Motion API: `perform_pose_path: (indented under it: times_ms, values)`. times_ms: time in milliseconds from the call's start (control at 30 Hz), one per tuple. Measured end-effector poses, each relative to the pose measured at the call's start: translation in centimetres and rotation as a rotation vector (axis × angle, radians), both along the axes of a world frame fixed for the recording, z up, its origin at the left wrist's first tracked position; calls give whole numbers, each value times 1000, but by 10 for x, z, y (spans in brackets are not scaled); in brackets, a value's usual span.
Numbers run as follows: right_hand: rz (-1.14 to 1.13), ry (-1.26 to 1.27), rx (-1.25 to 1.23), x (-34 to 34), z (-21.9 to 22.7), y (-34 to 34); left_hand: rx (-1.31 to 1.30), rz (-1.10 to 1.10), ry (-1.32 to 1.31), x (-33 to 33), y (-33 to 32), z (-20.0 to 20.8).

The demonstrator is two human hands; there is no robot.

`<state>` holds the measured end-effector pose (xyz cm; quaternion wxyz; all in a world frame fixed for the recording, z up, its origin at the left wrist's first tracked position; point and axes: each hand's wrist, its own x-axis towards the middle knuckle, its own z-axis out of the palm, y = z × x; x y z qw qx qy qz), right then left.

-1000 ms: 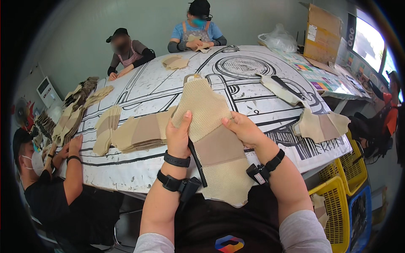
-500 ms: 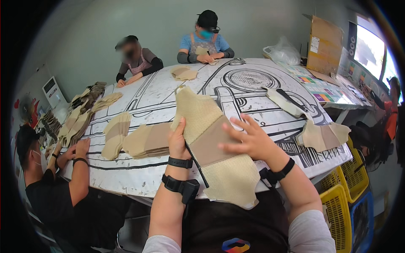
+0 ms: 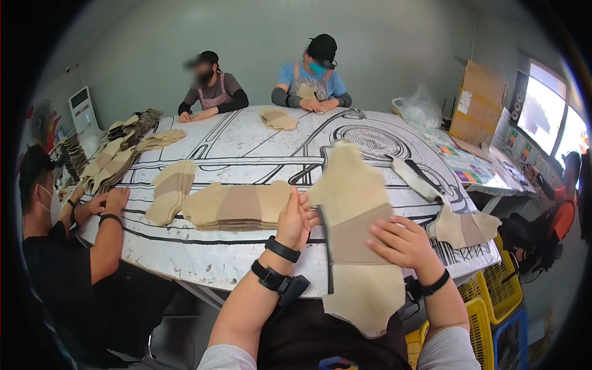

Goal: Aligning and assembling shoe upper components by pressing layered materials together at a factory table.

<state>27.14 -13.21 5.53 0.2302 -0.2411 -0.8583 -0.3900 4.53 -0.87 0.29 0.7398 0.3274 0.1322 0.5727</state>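
A cut fabric piece (image 3: 361, 231), cream mesh at both ends with a plain brown band across the middle, is held upright over the table's near edge. A black strip (image 3: 326, 250) runs along its left side. My right hand (image 3: 401, 240) grips the piece at its right edge, fingers lying over the brown band. Beside the black-edged side is my left hand (image 3: 298, 216), fingers apart and slightly bent, their tips close to the edge; whether they touch it I cannot tell. Just left of that hand lies a neat stack of similar pieces (image 3: 240, 206).
A white table cover (image 3: 203, 246) with black line drawings spreads ahead. More fabric piles (image 3: 172, 191) lie left; a joined piece (image 3: 465, 228) lies right. A co-worker (image 3: 74, 234) sits left, two others (image 3: 314, 80) across. Yellow crates (image 3: 481, 320) stand low right.
The fabric piece has moved right and turned more upright. My right hand, spread over it before, now grips its right edge. My left hand has loosened from the black-edged side.
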Motion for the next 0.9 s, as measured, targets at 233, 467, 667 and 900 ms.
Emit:
perform_pose_path:
  times_ms: [233,467,667,900]
  values:
    - [-577,613,557,100,15,-37,83,25,262,-10,2,0]
    - [-879,658,219,202,-40,-17,114,110,273,-11,-1,-1]
    - [-929,688,-500,231,-102,-33,109,125,263,-12,1,-5]
    - [-1017,519,-15,225,-65,-61,120,138,228,-11,1,-2]
